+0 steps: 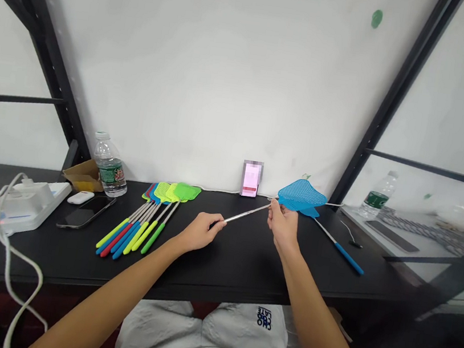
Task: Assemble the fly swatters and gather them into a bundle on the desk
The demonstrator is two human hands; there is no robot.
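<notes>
Both hands hold one fly swatter with a blue mesh head [301, 194] and a thin metal rod, raised over the black table. My left hand [202, 231] is closed at the grip end, whose handle is hidden inside it. My right hand [282, 225] pinches the rod just below the head. Behind the right hand, a second blue fly swatter [348, 258] lies on the table, its head partly covered by the held one. To the left, several fly swatters [138, 224] in yellow-green, blue, red and green lie side by side, handles toward me.
A phone [251, 179] stands upright against the wall. At left are a water bottle [110, 166], a cardboard box [85, 176], a white case [80, 197], a dark phone [86, 212] and a power strip [24, 205] with cables. Black frame posts [392, 93] flank the table [218, 270].
</notes>
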